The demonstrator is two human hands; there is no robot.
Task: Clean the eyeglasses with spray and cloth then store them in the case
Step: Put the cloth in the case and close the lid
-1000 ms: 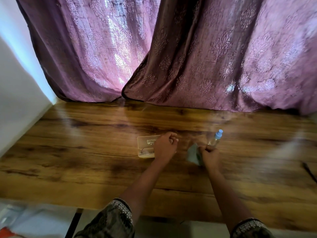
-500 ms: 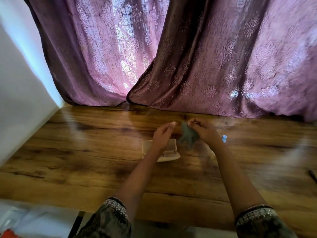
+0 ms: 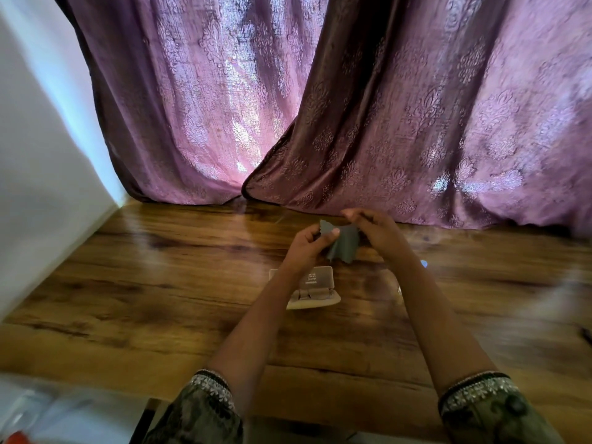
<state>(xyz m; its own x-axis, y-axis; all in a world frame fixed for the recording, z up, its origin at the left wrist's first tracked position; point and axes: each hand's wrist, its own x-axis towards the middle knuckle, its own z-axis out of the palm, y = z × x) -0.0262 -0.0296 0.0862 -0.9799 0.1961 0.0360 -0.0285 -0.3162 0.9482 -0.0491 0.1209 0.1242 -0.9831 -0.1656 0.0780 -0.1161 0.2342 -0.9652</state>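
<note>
A grey-green cloth [image 3: 343,243] hangs in the air above the wooden table [image 3: 160,299]. My left hand [image 3: 309,243] pinches its left corner and my right hand [image 3: 373,227] pinches its right edge, stretching it between them. Below the hands an open beige glasses case [image 3: 317,288] lies on the table with the eyeglasses [image 3: 307,295] inside it, partly hidden by my left forearm. The spray bottle is mostly hidden behind my right forearm; only its blue cap [image 3: 424,263] shows.
Purple patterned curtains [image 3: 352,107] hang down to the table's far edge. A white wall [image 3: 38,155] borders the left side. A dark object [image 3: 586,333] lies at the table's right edge.
My right hand lifted the cloth off the table near the spray bottle. My left hand left the case and took hold of the cloth's other side. The view tilted upward.
</note>
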